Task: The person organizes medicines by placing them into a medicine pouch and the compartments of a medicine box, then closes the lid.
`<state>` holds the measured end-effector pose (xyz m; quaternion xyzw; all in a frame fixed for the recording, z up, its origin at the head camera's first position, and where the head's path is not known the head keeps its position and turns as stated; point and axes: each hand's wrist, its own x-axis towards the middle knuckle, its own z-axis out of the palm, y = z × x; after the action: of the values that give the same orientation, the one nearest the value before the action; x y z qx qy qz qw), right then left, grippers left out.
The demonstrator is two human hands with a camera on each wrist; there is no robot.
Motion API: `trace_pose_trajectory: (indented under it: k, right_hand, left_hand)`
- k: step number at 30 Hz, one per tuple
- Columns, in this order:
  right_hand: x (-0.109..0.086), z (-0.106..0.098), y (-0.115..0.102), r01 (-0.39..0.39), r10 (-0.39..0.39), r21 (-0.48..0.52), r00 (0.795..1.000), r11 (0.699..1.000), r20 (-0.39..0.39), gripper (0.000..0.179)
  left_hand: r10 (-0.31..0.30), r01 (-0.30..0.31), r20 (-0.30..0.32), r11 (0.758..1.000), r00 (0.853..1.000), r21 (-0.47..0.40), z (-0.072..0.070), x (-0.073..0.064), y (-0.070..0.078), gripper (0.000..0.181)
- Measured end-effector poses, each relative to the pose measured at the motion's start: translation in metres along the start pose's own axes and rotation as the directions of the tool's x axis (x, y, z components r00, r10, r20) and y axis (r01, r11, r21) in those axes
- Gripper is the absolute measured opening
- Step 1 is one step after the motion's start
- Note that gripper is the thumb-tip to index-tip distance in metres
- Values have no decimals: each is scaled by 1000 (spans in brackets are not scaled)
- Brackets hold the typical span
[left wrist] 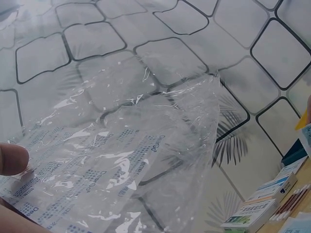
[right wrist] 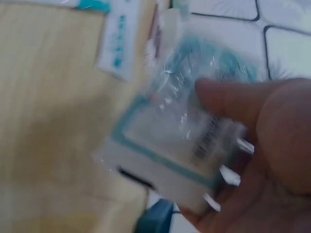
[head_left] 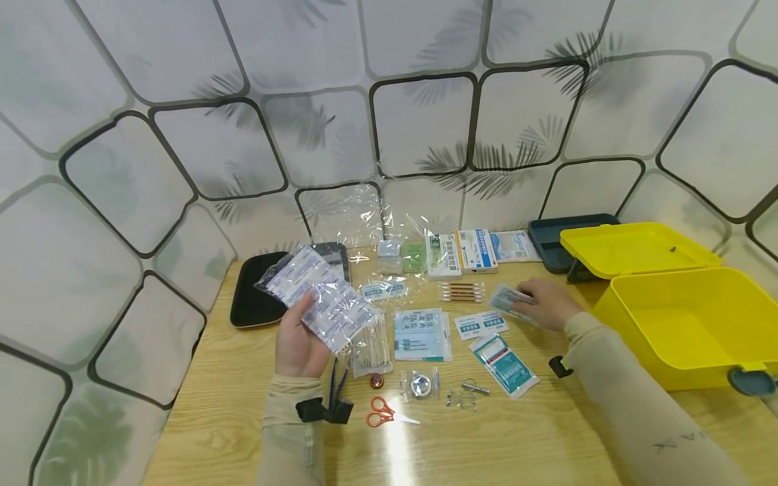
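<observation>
Beige sleeves [head_left: 290, 442] were closest, left grip [head_left: 302, 343] pinched a clear bag [head_left: 342, 309], right grip [head_left: 550, 305] pinched a packet [head_left: 506, 300] too, yellow box [head_left: 635, 347] sat open on the right

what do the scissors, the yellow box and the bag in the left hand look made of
Scissors: even orange handles, likely plastic; shiny silvery blades, probably metal.
Yellow box: smooth, evenly coloured walls suggest moulded plastic.
Bag: clear, glossy plastic film, judging by wrinkles and glare.
</observation>
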<state>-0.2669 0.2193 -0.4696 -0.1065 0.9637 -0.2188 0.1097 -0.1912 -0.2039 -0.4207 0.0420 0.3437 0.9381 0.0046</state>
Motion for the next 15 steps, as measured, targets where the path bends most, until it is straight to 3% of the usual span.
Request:
trace_pose_trajectory:
  k: [4,7,10,15]
  right_hand:
    - [10,-3,-26,197,-191,-63,977,978,98,11]
    - [19,2,-39,283,-255,-135,948,950,190,8]
    - [27,12,-44,287,-236,-199,940,937,246,17]
    - [31,25,-45,167,-109,-197,955,966,278,53]
  left_hand:
    - [11,-11,3,1000,1000,4,0,0,2,50]
    - [9,-9,-2,1000,1000,-5,0,0,2,49]
    - [1,-1,-4,1000,1000,-12,0,0,2,48]
    - [5,-5,-4,1000,1000,-20,0,0,2,48]
